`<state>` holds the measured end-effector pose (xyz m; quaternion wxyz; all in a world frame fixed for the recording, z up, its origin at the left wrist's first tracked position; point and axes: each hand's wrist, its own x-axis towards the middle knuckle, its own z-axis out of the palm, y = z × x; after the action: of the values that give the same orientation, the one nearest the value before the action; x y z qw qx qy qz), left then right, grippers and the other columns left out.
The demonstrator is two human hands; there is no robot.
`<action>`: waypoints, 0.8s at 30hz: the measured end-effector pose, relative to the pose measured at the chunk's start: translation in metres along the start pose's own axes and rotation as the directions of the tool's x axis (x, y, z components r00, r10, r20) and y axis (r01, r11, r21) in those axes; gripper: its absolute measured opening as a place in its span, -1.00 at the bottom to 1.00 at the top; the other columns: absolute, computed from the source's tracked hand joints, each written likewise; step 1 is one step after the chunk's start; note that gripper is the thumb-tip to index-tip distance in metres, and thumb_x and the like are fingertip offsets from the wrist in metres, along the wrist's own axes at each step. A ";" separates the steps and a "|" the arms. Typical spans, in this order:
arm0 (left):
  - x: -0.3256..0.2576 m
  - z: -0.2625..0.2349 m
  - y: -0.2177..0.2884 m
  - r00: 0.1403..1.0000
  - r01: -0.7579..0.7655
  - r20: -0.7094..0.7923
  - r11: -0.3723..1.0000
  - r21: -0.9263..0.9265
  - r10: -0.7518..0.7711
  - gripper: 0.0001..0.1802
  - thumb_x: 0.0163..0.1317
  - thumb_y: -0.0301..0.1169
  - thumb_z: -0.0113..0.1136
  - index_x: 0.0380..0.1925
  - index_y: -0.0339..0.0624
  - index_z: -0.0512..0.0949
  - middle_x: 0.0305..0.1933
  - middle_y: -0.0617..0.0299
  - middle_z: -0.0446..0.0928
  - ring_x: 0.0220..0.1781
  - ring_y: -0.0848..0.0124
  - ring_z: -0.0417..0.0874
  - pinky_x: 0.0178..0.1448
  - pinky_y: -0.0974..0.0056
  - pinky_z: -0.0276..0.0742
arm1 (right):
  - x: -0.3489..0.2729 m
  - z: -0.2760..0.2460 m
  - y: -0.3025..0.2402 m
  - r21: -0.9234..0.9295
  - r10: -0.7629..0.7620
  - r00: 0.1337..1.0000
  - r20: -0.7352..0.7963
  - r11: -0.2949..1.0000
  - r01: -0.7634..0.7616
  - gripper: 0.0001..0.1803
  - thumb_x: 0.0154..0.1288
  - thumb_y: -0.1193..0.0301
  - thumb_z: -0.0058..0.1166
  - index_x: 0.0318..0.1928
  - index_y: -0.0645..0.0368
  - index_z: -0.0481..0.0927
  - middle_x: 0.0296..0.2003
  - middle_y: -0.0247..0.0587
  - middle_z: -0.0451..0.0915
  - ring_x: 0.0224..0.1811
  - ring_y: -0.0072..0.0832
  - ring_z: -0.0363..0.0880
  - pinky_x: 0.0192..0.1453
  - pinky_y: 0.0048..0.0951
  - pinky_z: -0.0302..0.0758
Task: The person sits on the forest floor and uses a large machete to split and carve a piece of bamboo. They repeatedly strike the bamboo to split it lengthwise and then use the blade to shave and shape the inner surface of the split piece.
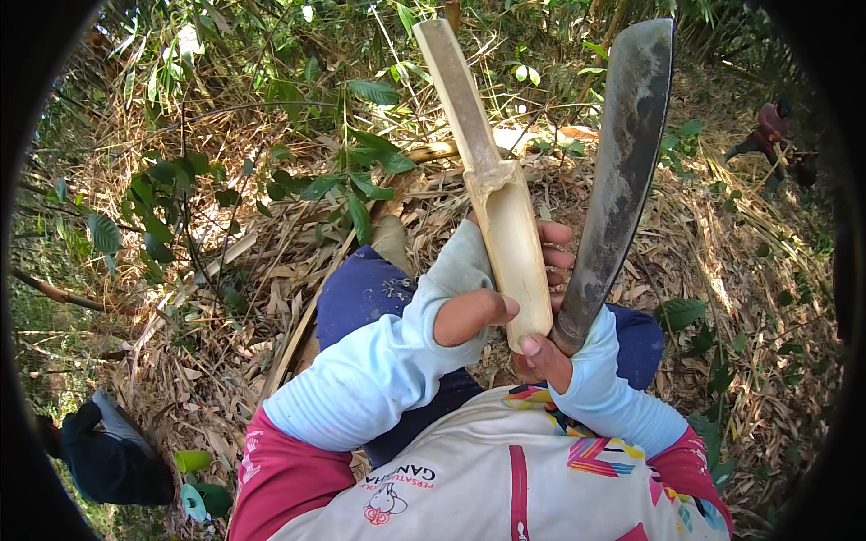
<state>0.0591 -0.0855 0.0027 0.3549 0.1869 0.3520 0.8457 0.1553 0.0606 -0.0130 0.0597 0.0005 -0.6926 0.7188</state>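
My left hand [471, 313] is closed around a split piece of bamboo [511, 230]. Its thumb lies along the near side, and its fingertips show past the right edge. The bamboo's wider near part is a hollow trough, with a node ridge and a narrower strip beyond it. A machete [622, 162] with a dark, worn blade stands upright in my right hand [548, 362], just right of the bamboo. My right thumb rests by the bamboo's near end. The machete's handle is mostly hidden by my right hand. Pale blue sleeves cover both forearms.
Dry leaves and cut stalks [406, 203] litter the ground. Leafy saplings [171, 198] stand at left. One person [113, 455] is at lower left near green containers [212, 499]; another person [767, 135] stands at far right. My blue-clad knees flank the work.
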 end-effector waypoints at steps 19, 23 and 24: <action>0.000 0.005 -0.008 0.998 -0.057 0.029 0.960 0.276 0.051 -0.30 0.04 -0.64 -0.09 0.24 -0.23 -0.01 0.07 0.00 0.43 0.08 0.29 0.53 0.17 0.23 0.49 | 0.010 -0.003 -0.013 0.126 0.034 0.999 0.008 0.991 -0.035 -0.32 0.17 0.50 0.27 0.25 0.35 0.25 -0.01 -0.08 0.53 0.00 -0.47 0.55 0.08 -0.44 0.51; -0.002 0.002 -0.009 0.999 -0.038 0.027 0.994 0.099 0.035 -0.32 0.07 -0.65 -0.10 0.24 -0.23 -0.01 0.07 -0.01 0.43 0.09 0.25 0.55 0.22 0.17 0.48 | 0.005 -0.006 -0.011 0.115 0.029 0.999 -0.044 0.993 -0.024 -0.41 0.17 0.52 0.27 0.18 0.30 0.31 -0.16 -0.10 0.57 -0.22 -0.51 0.58 -0.19 -0.47 0.56; -0.004 0.002 -0.011 0.999 -0.047 0.027 0.998 0.031 0.047 -0.33 0.07 -0.65 -0.11 0.24 -0.23 -0.02 0.06 0.00 0.44 0.09 0.25 0.55 0.23 0.16 0.47 | 0.001 -0.011 -0.010 0.090 0.051 0.997 -0.055 0.995 -0.045 -0.43 0.17 0.52 0.27 0.16 0.29 0.32 -0.21 -0.11 0.57 -0.29 -0.53 0.57 -0.28 -0.49 0.55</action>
<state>0.0674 -0.0822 -0.0042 0.3366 0.2116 0.3560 0.8457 0.1559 0.0717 -0.0038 0.0623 -0.0343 -0.6578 0.7499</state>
